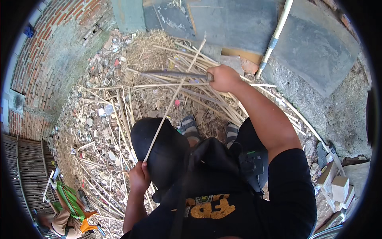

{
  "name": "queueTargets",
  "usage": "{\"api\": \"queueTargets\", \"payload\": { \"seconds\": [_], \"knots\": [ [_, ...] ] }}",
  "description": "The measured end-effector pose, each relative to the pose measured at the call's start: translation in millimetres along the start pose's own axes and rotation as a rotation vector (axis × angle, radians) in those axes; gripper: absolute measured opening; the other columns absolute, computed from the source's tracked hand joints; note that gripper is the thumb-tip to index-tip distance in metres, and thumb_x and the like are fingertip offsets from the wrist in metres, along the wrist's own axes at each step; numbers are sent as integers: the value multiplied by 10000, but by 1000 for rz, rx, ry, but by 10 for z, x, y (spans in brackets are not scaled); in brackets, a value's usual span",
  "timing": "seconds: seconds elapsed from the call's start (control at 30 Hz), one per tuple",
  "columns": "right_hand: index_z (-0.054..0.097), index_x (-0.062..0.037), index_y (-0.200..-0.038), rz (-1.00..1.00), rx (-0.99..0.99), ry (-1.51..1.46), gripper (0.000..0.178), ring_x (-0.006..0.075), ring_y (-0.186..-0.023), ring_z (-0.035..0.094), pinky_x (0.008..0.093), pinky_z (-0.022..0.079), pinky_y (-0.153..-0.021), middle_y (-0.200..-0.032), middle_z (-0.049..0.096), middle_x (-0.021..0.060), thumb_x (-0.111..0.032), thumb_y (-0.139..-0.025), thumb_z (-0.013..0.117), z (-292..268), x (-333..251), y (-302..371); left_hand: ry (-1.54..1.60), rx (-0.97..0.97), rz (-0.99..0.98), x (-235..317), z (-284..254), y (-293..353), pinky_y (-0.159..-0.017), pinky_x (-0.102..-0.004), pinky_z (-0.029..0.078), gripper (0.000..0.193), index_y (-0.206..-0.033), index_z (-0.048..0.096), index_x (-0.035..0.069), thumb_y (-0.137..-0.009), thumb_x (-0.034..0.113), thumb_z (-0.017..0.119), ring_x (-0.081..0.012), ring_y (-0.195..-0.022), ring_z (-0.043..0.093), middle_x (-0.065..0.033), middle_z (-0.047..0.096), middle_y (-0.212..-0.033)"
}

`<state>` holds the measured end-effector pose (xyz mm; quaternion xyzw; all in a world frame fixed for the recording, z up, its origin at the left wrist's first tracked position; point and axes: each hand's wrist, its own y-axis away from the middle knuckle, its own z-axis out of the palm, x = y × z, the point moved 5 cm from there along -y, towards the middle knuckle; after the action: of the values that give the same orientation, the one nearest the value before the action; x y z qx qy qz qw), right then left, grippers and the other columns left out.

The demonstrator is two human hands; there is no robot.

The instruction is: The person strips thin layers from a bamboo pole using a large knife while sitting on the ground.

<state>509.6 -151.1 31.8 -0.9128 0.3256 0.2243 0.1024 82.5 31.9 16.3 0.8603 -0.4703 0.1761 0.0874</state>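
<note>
My left hand [139, 175] is closed around the lower end of a long thin bamboo strip [175, 97]. The strip slants up and to the right, crossing in front of my black cap [159, 147]. My right hand [223, 77] grips the handle of a long dark knife [175, 74]. Its blade points left and lies level, meeting the strip near its upper half. Below are my sandalled feet [190, 128] on the ground.
Several split bamboo strips [119, 107] and dry straw [151, 51] lie over rubble. A brick wall [47, 47] curves at the left, with a woven fence [24, 167] below it. Grey slabs [310, 51], a white pipe [274, 38] and small boxes [338, 185] lie right. Another person [67, 211] crouches lower left.
</note>
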Motion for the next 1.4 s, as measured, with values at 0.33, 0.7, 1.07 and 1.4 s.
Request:
{"api": "queueTargets", "payload": {
  "seconds": [0.33,0.7,1.07,1.4],
  "knots": [
    [697,-77,-984,59,36,-107,238,350,-813,696,477,549,-737,-841,714,166,-158,-762,679,-87,174,-36,-12,10,-7,8,30,-12,-551,-565,424,351,-816,534,26,-1053,260,422,-507,-625,581,-261,576,-641],
    [710,-146,-1044,-5,-50,-21,240,295,-912,712,449,566,-816,-950,736,125,-153,-812,648,-66,-111,56,-34,59,20,-38,46,53,-523,-552,400,355,-781,503,35,-1049,260,446,-499,-595,568,-246,544,-605],
    [695,-138,-1022,-316,-52,278,250,311,-797,709,460,564,-735,-840,729,102,-165,-774,683,38,-523,123,-31,54,2,-74,46,65,-527,-551,409,339,-790,500,40,-1045,257,449,-492,-593,571,-243,555,-618],
    [665,-142,-909,-206,93,83,171,326,-777,700,449,563,-711,-778,693,103,-148,-746,718,-145,-85,66,-6,30,14,-16,-11,18,-526,-551,411,360,-790,507,37,-1049,276,436,-490,-592,571,-241,555,-617]
  ]
}}
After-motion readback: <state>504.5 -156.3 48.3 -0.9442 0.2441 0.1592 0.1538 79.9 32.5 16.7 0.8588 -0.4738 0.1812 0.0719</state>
